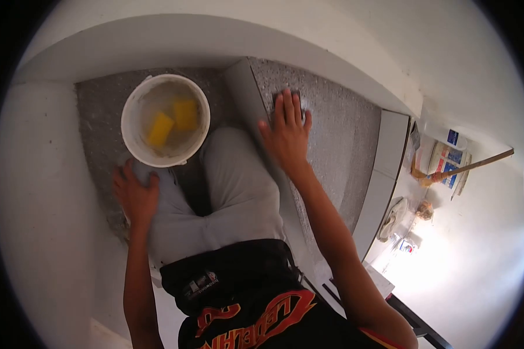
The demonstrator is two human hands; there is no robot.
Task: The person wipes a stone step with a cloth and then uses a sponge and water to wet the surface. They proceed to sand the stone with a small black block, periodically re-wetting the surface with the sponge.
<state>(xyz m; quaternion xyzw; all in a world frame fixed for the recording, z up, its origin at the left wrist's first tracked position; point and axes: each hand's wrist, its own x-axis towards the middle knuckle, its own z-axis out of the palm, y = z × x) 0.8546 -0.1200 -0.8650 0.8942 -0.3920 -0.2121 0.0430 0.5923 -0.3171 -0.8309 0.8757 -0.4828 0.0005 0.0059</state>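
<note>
My right hand (289,134) lies with spread fingers over a small dark pad (300,104), pressing it on the speckled grey step surface (340,139). The pad is mostly hidden under the fingers. My left hand (136,195) rests with its fingers apart on my knee, just below a white bucket (126,125). Inside the bucket is cloudy water with two yellow sponges, one (160,129) at the lower left and one (185,114) at the upper right.
Around the step stand a curved pale wall (157,35) and a left wall (41,174). At the right are a broom (471,167), bags (448,160) and a white container (453,138). A grey riser (384,151) edges the step.
</note>
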